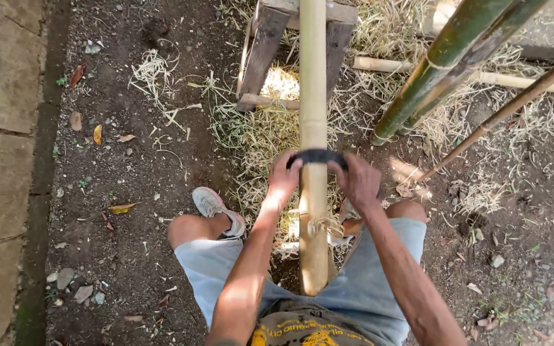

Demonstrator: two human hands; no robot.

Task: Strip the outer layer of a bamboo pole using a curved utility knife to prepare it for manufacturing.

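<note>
I see both my left hand (283, 181) and right hand (358, 182) closed on a dark curved blade (317, 156) across the pale bamboo pole (313, 96), green poles (447, 64) at two o'clock.

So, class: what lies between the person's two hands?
In the head view, the pale bamboo pole runs between the left hand and right hand, crossed by the dark curved blade they grip.

Two hands, left (283, 182) and right (359, 182), hold one pale pole (313, 96). Right of the pole lean two green poles (447, 64) and one thin stick (514, 102). One shoe (216, 208) shows left of it.
</note>
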